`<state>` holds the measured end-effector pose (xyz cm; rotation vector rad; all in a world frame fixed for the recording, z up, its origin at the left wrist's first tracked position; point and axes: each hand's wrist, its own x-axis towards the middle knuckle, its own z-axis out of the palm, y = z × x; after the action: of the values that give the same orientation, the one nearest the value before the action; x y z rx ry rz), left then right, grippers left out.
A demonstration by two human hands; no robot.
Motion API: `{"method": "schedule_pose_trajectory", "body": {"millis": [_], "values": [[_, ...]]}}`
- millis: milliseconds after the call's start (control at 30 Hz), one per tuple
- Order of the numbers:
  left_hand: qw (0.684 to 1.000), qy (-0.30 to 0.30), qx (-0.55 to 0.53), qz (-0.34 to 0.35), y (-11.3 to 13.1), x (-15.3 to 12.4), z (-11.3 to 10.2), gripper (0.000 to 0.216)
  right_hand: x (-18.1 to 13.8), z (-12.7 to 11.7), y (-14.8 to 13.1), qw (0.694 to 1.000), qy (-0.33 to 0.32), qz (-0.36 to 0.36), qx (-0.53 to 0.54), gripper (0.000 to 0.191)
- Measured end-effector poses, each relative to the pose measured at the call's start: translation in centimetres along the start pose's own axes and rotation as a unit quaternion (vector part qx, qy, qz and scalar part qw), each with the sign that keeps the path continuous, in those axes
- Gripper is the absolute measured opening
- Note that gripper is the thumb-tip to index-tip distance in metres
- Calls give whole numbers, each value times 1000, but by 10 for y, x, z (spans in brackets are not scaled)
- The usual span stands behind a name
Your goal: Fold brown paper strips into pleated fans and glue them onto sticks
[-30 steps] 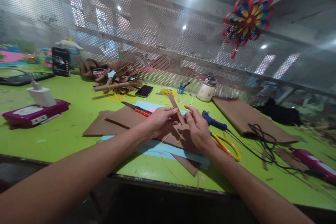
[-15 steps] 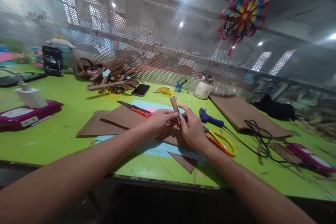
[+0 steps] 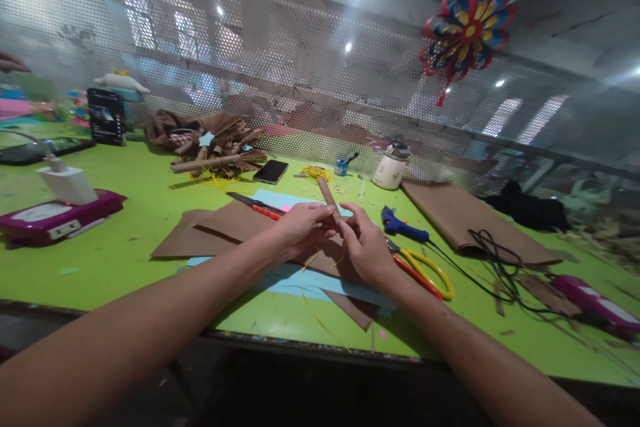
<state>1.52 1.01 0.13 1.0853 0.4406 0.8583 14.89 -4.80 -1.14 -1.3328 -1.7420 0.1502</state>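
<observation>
Above the middle of the green table [image 3: 125,250], both my hands pinch a narrow brown paper strip [image 3: 327,192] that sticks up and away between them. My left hand [image 3: 303,225] is closed on the strip's lower part from the left. Fingers of my right hand [image 3: 364,243] are curled on it from the right. Thin yellow strands [image 3: 306,280] hang from my hands toward the table's front edge. Under my hands lie brown paper sheets [image 3: 220,230] over light blue paper [image 3: 310,283].
Yellow-handled scissors [image 3: 427,270] and a blue glue gun [image 3: 400,225] with a black cord lie right of my hands. A red-handled cutter [image 3: 255,205], a phone [image 3: 271,172], a pile of brown paper rolls [image 3: 220,147], a white jar [image 3: 391,170] and a perforated screen sit behind. A purple case [image 3: 50,217] lies left.
My hands have drawn closer together on the strip, and the part that stands above them has become shorter and narrower. The view has shifted slightly.
</observation>
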Motion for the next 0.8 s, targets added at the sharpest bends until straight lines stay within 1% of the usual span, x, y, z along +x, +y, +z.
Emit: {"method": "schedule_pose_trajectory", "body": {"millis": [200,333,400,467,533,633,733,800], "values": [[1000,-3,-21,-10,2,1,-1,10,-1,0,-5,1000,7,-13,16,36],[1000,-12,17,2,8,0,-1,15,0,-3,-6,999,32,20,7,38],[999,-20,44,10,10,-1,-2,17,1,-5,-5,998,50,34,23,37],[999,-11,46,22,12,-1,-4,15,2,-7,-4,996,61,39,51,36],[999,26,24,31,13,1,-6,13,4,-7,-4,994,69,41,74,35],[996,83,-23,12,16,3,-10,16,6,-8,-1,991,84,33,95,32],[993,89,-68,-20,21,3,-11,18,9,-11,6,990,85,34,108,28],[993,63,-93,-40,24,1,-9,19,11,-13,10,989,75,47,118,26]]}}
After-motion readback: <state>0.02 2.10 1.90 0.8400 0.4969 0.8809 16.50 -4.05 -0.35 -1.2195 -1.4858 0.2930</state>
